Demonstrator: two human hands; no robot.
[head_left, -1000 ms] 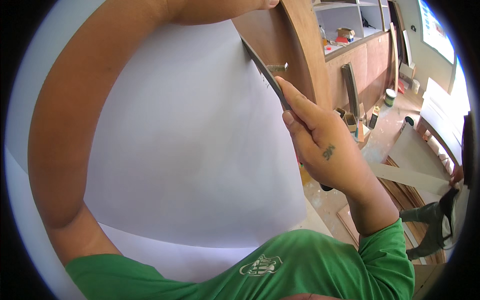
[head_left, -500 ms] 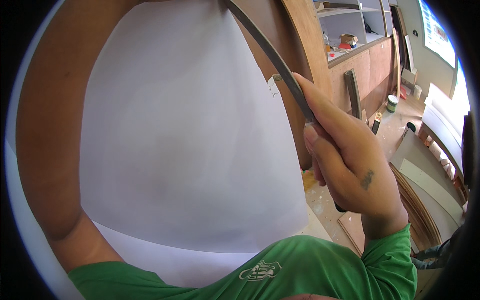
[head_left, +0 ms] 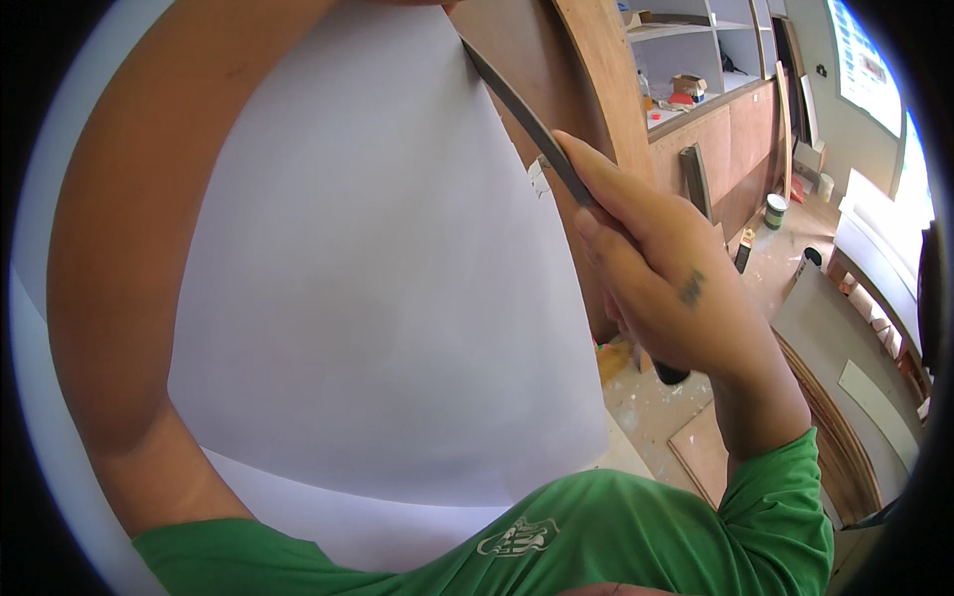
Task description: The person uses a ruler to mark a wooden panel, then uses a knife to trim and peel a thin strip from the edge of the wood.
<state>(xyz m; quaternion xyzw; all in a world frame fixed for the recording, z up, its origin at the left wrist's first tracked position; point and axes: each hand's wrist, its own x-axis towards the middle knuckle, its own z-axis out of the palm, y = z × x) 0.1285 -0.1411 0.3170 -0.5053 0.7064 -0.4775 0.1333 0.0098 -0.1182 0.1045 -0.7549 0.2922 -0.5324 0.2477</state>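
My right hand (head_left: 651, 253) is wrapped round the black handle (head_left: 671, 373) of a long, flat grey file (head_left: 527, 114), thumb and forefinger lying along the blade. The far part of the file rests against the right edge of a large white sheet (head_left: 388, 268), near its top. My left arm reaches up along the sheet's left side. Only a sliver of my left hand (head_left: 449, 7) shows at the upper rim, close to the file's far end; its fingers are mostly cut off. Partway down the sheet's right edge there is a ragged, chipped spot (head_left: 540, 177).
Right of the sheet stands a curved brown wooden panel (head_left: 586, 60). Beyond it are white shelves (head_left: 676, 50) with a small box (head_left: 688, 87). A paint can (head_left: 775, 211), a brush (head_left: 744, 248) and curved boards (head_left: 830, 437) lie across the speckled floor at right.
My right hand has moved up and left with the file. The file's visible far end now sits lower, against the sheet's edge. My left arm has shifted slightly right.
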